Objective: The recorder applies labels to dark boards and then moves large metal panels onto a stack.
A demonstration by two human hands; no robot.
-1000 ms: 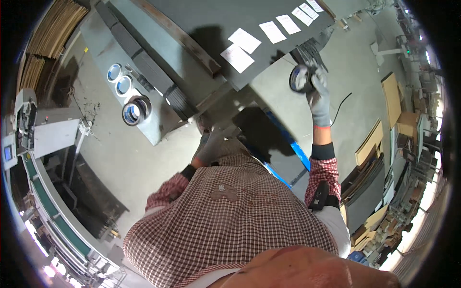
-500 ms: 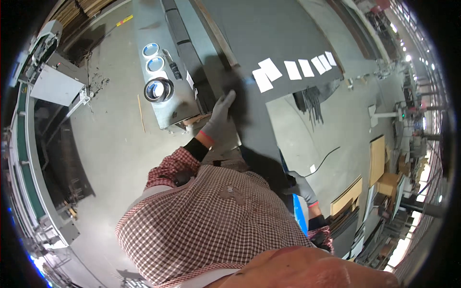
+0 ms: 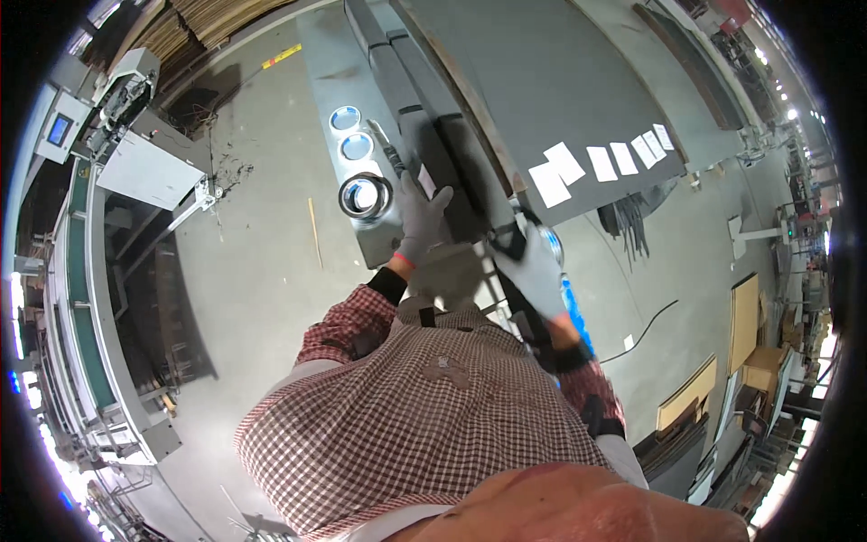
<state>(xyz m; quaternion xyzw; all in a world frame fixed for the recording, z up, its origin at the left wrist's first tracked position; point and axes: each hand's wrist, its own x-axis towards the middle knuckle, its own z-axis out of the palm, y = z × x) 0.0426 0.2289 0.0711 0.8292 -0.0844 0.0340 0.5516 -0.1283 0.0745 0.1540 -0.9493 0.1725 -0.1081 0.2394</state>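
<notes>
Dark strips [image 3: 420,135], matte, slab-like and straight-edged, lie on the smooth grey worktop [image 3: 330,77], long axis running away from me and slightly leftward. My left grip [image 3: 422,219], grey-gloved, is spread, thumb apart, at their near ends, close to a glossy ring-shaped tape roll [image 3: 346,200]. My right grip [image 3: 535,274] is right of them; whether it grasps anything, I cannot tell.

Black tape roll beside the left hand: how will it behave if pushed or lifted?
Pushed, the black tape roll would probably slide rather than roll, since it lies flat, round face up. Stood on edge, it would likely roll, given its circular rim. It should hold its shape when lifted: the ring looks evenly round, not sagging.
</notes>
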